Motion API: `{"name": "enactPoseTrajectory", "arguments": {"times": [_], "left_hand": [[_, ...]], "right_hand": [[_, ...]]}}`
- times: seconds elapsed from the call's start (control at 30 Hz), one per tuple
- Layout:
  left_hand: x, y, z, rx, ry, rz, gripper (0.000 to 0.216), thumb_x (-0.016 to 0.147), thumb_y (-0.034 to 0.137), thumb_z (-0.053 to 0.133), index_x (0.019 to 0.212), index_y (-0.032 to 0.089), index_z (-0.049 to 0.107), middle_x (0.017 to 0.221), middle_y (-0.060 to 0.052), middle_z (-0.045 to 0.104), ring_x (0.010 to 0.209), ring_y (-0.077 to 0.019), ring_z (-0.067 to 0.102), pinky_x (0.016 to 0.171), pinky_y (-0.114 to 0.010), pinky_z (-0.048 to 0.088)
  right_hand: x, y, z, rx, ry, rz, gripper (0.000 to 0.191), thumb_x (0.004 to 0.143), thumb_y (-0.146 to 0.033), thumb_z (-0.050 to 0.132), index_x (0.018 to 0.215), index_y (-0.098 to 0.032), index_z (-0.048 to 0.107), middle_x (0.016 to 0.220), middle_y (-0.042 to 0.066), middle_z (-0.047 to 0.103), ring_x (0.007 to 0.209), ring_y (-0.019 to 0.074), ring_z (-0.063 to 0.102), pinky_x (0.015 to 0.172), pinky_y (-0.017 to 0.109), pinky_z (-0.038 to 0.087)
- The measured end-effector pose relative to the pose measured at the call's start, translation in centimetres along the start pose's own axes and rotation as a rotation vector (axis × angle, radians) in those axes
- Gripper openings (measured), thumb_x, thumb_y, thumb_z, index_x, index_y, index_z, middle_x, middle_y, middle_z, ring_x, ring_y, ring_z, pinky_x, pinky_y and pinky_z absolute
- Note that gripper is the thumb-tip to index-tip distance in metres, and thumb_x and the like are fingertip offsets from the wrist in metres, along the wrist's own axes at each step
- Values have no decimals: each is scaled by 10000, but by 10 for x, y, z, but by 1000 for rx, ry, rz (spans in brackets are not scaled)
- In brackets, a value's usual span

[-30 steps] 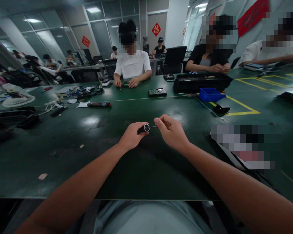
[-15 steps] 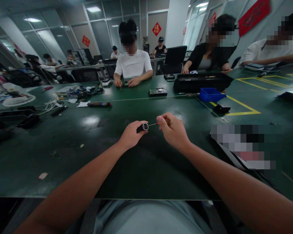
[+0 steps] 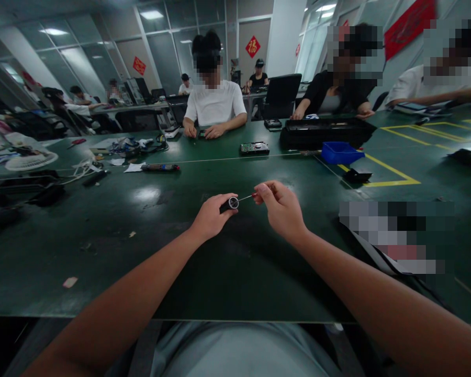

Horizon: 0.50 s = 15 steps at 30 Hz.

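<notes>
My left hand [image 3: 212, 215] is closed around a small black cylinder with a silver ring end [image 3: 231, 203], held just above the green table [image 3: 149, 251]. My right hand [image 3: 282, 209] pinches a thin tool with a reddish handle [image 3: 259, 193]; its fine metal shaft reaches left to the cylinder's ring end. The two hands are a short gap apart at the middle of the table.
A blue bin [image 3: 339, 153], a long black tray [image 3: 324, 131] and a circuit board [image 3: 254, 148] lie farther back. A screwdriver [image 3: 159, 167], cables and a white fan [image 3: 29, 159] are at the left. People sit across the table and at the right. A blurred object [image 3: 392, 235] lies to my right.
My right hand has drawn away to the right and slightly up, so the thin shaft now shows between it and the cylinder. The left hand has hardly moved.
</notes>
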<state>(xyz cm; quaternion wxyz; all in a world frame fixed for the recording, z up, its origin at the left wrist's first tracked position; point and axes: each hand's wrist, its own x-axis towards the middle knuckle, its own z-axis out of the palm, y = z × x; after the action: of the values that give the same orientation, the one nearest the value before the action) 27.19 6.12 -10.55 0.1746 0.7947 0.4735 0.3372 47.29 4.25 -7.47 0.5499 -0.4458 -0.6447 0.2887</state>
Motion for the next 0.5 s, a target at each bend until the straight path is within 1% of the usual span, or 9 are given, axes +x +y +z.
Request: {"name": "enactPoseTrajectory", "arguments": {"times": [0.1,0.13,0.2,0.23,0.27,0.33,0.4,0.5], "left_hand": [[0,0,0,27,-1,75,385,884,229,681,1263,252,616,1240,-41,664,1171,-219,583,1044,-417,430],[0,1,-1,39,-5,110,383,886,225,678,1263,255,615,1247,-38,662,1179,-215,578,1050,-417,421],[1,1,-1,77,-26,167,367,892,216,671,1252,265,619,1247,-32,665,1186,-215,572,1073,-437,387],[2,1,-1,101,-40,179,357,893,214,670,1242,270,623,1239,-30,669,1186,-218,573,1087,-455,365],[3,2,-1,122,-55,180,350,893,217,671,1235,271,626,1232,-31,672,1184,-223,573,1094,-471,348],[3,2,0,145,-80,159,349,889,231,679,1233,263,627,1219,-38,676,1171,-233,577,1081,-480,349],[3,2,0,134,-80,124,362,885,249,685,1241,250,622,1204,-43,678,1137,-235,584,1036,-457,387],[2,3,0,106,-49,75,380,887,269,684,1261,252,615,1194,-38,678,1102,-233,588,997,-431,414]], "right_hand": [[5,5,2,160,56,91,314,938,-482,526,863,-196,633,742,34,655,674,161,624,681,333,519],[7,8,2,234,85,132,338,935,-507,521,849,-197,625,711,27,633,647,156,611,669,332,523],[11,16,4,353,102,238,366,939,-538,497,844,-202,609,689,17,601,623,148,594,647,327,531],[12,19,4,380,82,294,385,940,-554,481,829,-204,598,669,11,583,600,146,582,626,327,530],[13,21,5,375,88,320,390,937,-561,483,812,-206,588,654,5,570,577,141,567,602,321,522],[14,23,4,311,136,291,381,933,-556,500,806,-207,581,659,1,573,567,136,557,581,311,501],[13,20,3,239,175,211,358,939,-535,507,831,-203,590,687,7,595,598,139,573,600,309,491],[11,13,0,163,150,146,323,955,-490,497,867,-198,603,713,16,620,640,147,597,640,317,492]]}}
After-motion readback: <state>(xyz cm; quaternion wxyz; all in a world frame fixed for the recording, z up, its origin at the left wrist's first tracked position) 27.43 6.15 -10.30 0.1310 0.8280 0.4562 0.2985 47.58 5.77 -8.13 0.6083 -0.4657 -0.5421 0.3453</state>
